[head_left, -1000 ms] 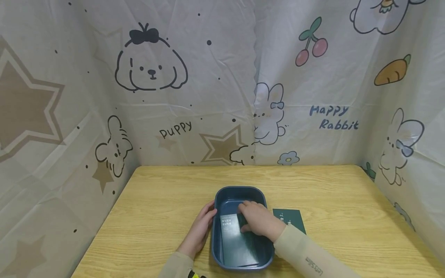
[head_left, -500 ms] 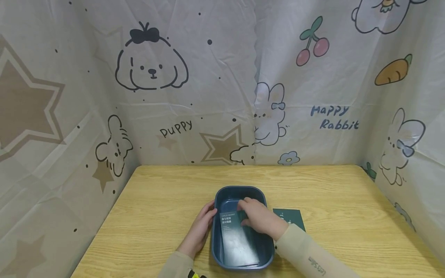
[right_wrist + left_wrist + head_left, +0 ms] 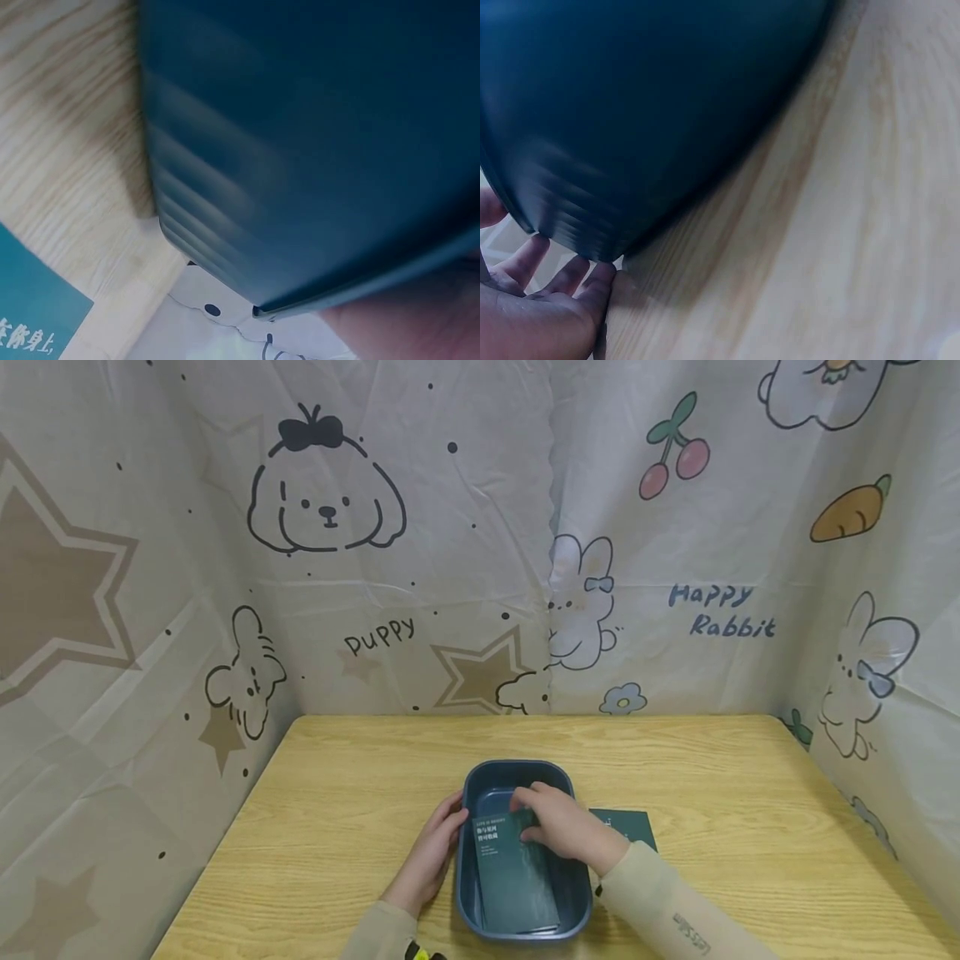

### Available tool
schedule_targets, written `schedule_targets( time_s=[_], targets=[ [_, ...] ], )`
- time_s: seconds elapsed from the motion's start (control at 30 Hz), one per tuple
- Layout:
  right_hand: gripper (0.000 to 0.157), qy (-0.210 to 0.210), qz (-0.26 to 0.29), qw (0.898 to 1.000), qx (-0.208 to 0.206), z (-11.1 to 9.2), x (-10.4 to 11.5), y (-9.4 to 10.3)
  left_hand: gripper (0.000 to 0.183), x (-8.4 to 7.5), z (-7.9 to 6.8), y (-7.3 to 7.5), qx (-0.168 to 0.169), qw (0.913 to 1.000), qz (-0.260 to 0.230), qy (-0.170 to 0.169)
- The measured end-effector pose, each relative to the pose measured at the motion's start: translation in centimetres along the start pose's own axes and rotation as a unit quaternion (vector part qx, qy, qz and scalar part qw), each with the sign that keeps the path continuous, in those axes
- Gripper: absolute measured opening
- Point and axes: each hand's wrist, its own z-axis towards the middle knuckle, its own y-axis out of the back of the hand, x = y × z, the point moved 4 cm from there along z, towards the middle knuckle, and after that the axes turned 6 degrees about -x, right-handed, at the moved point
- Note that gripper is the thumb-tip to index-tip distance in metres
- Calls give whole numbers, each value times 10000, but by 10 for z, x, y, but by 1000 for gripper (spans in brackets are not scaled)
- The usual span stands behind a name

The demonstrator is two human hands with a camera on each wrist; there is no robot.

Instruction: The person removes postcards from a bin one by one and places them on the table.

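Note:
In the head view, a dark green printed card [image 3: 513, 877] lies in a navy blue rectangular bin [image 3: 577, 910]. My right hand [image 3: 558, 822] pinches the card near its far right corner, and its far edge is tilted up. A thin second edge shows beneath the card at the near end. My left hand [image 3: 433, 852] touches the bin's left side. In the left wrist view its fingers [image 3: 570, 274] rest against the outer wall of the bin [image 3: 645, 112]. The right wrist view is mostly filled by the bin's wall [image 3: 300, 150], with the right fingertips hidden.
Another green card [image 3: 633, 828] with white characters lies on the wooden table [image 3: 360, 777] to the right of the bin, partly behind my right forearm. A printed curtain [image 3: 450, 527] hangs around the table's back and sides.
The card's far edge has risen slightly under my right hand, and its white print now shows more clearly. My right hand has shifted a little away from me. The left hand has stayed put.

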Motion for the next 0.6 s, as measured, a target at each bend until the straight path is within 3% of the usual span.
schedule_targets(
  time_s=[0.2,0.6],
  targets=[
    [26,-85,139,9999,10,-1,-2,0,57,0,0,0,19,10000,-43,-59],
    [27,162,603,9980,-102,-5,-7,7,57,1,-1,0,28,9999,-56,-145]
  ],
)
